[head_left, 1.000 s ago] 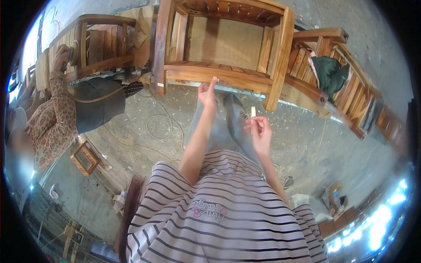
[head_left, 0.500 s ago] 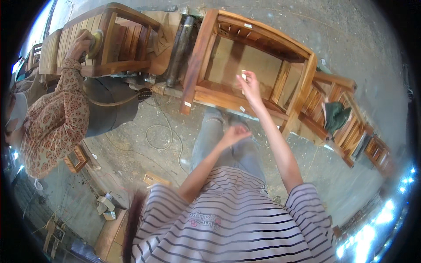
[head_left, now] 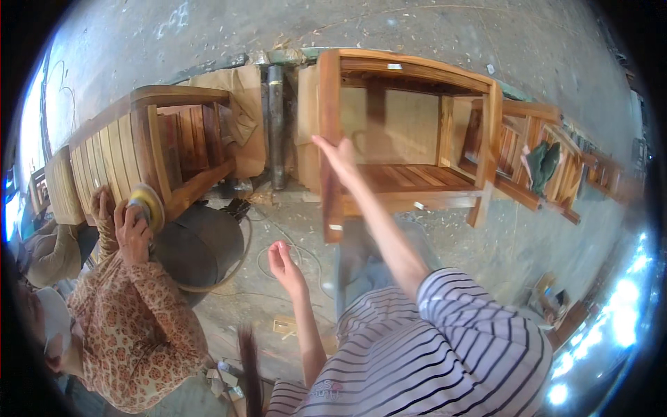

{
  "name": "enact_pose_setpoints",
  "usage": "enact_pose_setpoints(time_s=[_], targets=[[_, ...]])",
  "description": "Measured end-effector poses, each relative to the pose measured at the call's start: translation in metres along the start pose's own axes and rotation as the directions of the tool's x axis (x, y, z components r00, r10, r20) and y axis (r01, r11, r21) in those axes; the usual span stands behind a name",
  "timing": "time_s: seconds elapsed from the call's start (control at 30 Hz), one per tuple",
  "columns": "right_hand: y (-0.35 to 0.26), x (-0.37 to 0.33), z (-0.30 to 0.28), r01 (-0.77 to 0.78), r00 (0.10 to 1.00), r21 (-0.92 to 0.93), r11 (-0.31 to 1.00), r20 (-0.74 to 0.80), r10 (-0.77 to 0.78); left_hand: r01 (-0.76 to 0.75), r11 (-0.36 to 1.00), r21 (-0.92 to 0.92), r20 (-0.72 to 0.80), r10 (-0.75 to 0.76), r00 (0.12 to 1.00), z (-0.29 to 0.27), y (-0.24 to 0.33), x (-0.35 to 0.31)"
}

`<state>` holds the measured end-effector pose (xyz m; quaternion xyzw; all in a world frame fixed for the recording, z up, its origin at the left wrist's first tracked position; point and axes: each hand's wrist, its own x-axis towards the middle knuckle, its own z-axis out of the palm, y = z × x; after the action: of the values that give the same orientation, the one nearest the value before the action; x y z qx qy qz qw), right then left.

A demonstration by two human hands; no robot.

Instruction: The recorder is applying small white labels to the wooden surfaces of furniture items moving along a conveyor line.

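In front of me a reddish-brown wooden armchair frame [head_left: 410,203] lies tipped over, its slats facing up. My right hand [head_left: 338,158] reaches across its front to the left wooden post [head_left: 331,90]. Its fingers are stretched out over the post, thumb apart, and no held object shows. My left hand [head_left: 286,267] is raised over the floor left of my legs, away from the chair. Its fingers are curled, with thumb and fingertips together; anything between them is too small to make out. Small white pieces stick to the frame, one on the top rail [head_left: 394,67].
At left a co-worker in a patterned sleeve [head_left: 167,299] presses a round sander [head_left: 147,206] on another slatted chair [head_left: 118,149]. A dark metal pipe [head_left: 276,125] and cardboard [head_left: 243,118] lie between the chairs. More chairs [head_left: 517,149], one with green cloth [head_left: 542,167], stand right. A cord [head_left: 299,247] coils on the floor.
My right hand has moved left from the chair's middle to its left post; the small white piece it held no longer shows. My left hand has moved left and lower. My view has shifted.
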<state>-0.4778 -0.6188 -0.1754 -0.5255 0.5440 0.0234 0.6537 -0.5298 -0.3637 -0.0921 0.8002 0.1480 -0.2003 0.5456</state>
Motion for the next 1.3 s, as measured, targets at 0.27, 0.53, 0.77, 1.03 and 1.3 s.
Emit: enact_pose_setpoints(time_s=[0.27,0.53,0.77,1.03,1.3], targets=[[-0.065,-0.088,-0.153,-0.116,0.982,0.227,0.967,-0.122,0.146,0.220,0.958,-0.185,-0.141,-0.247,0.959,0.021,0.006,0.016],[-0.139,-0.179,-0.279,-0.109,0.891,0.789,0.605,0.347,-0.292,0.138,0.971,-0.196,-0.163,-0.171,0.972,-0.070,-0.119,-0.022],[-0.065,-0.126,-0.311,-0.247,0.838,0.863,0.440,0.419,-0.351,0.380,0.925,0.017,-0.145,-0.374,0.916,-0.018,-0.077,-0.135],[0.006,-0.121,-0.352,-0.367,0.802,0.823,0.434,0.516,-0.301,0.326,0.939,0.111,-0.020,-0.326,0.945,-0.057,-0.207,-0.208],[0.026,-0.123,-0.380,0.074,0.995,0.543,0.837,0.019,-0.100,0.204,0.759,0.619,0.276,-0.454,0.847,0.007,-0.182,-0.217]])
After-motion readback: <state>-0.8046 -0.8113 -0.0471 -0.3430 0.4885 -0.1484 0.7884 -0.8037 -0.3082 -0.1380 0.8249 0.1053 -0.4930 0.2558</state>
